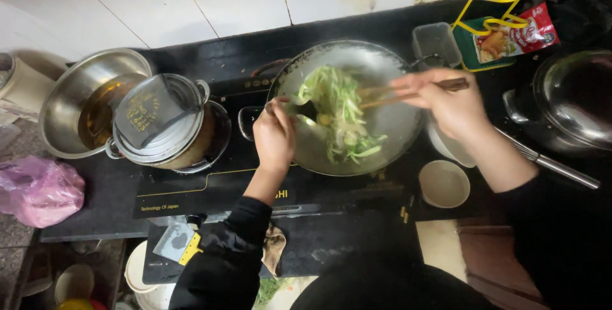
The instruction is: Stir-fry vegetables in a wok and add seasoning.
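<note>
Wok on the black hob, both hands busy over the greens.

The dark cooktop (210, 185) carries a wide wok (395, 125), and shredded green vegetables (338, 115) lie heaped inside it, left of centre. Beside it on the left sits a steel pot (169, 125) with a clear measuring jug on top. Left hand (274, 134) is curled shut on a spoon handle at the wok's near rim. Right hand (446, 103) pinches wooden chopsticks (408, 92), tips down among the greens. Small pale bowl (444, 184) waits just right.
</note>
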